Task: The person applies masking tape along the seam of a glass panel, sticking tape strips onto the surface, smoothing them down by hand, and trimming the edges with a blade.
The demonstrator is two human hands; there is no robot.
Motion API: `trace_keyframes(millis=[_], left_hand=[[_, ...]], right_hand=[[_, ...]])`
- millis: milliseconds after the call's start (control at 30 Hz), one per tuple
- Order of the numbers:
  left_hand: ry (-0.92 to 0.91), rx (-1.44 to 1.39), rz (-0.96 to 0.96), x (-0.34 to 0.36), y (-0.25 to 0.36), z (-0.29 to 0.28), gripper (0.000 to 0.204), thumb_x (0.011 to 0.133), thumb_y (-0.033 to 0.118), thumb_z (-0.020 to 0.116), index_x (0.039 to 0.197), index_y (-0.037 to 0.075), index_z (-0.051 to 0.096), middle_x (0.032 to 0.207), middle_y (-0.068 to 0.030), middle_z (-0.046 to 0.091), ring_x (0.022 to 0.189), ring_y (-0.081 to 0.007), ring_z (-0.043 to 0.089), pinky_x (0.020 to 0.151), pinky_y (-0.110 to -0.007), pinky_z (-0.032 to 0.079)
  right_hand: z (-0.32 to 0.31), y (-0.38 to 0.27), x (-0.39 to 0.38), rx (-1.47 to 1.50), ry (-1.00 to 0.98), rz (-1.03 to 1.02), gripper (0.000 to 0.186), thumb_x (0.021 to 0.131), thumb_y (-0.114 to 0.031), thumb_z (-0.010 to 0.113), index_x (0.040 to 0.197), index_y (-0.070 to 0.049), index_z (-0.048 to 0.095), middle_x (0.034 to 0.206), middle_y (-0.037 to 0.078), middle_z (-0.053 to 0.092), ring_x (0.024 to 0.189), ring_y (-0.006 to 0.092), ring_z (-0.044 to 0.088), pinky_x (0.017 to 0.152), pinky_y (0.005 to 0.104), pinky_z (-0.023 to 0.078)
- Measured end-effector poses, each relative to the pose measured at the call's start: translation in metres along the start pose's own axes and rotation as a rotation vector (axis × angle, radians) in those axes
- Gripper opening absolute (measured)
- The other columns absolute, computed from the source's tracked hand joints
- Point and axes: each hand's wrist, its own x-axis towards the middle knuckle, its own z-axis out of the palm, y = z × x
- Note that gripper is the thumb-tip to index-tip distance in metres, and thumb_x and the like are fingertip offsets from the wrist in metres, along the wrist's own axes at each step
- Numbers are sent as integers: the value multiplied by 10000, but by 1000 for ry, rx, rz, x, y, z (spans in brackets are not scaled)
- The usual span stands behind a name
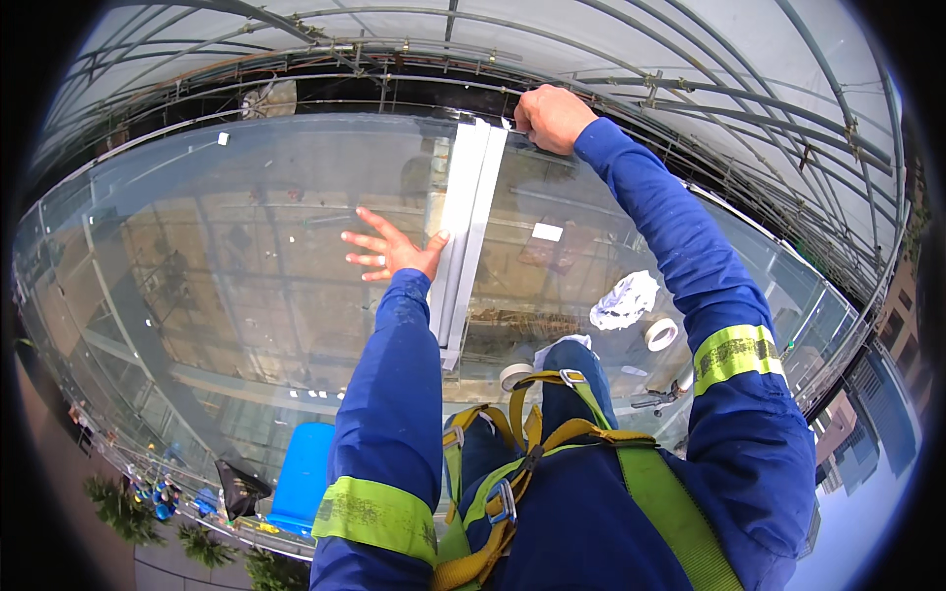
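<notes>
My left hand [394, 248] is spread flat on the glass panel [296, 197], its thumb touching the edge of a long white strip [471, 217]. The strip runs away from me along the joint between two glass panels. At its far end, just to the right, my right hand [555, 118] is closed in a fist or pinch near the glass edge. Whatever its fingers hold is hidden or too small to make out. Close to my knees lies a roll of white tape [514, 376]. Another tape roll [660, 335] rests further right, beside a crumpled white cloth [624, 300].
Metal scaffold pipes [591, 84] with white sheeting curve beyond the far glass edge. A hand tool [658, 398] lies right of my knees. At lower left are a blue plastic object [301, 478] and a black bag [241, 490]. People [163, 500] and the ground show far below.
</notes>
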Motion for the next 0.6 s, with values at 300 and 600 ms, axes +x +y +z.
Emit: trace_keyframes(millis=[300, 600], left_hand=[[0, -5, -2, 0, 0, 0, 1556, 637, 479, 945, 1571, 262, -281, 1582, -319, -332, 1433, -629, -233, 1117, -780, -1], [6, -12, 1, 1, -3, 0, 1558, 635, 473, 948, 1572, 262, -280, 1579, -314, -341, 1430, -630, -238, 1116, -781, -1]], right_hand=[[6, 17, 2, 322, 78, 196, 208, 809, -117, 735, 1009, -76, 778, 982, 162, 754, 978, 347, 712, 871, 446, 566], [22, 10, 22, 216, 92, 165, 223, 808, -61, 672, 1006, -80, 774, 989, 166, 750, 973, 351, 713, 872, 443, 563]])
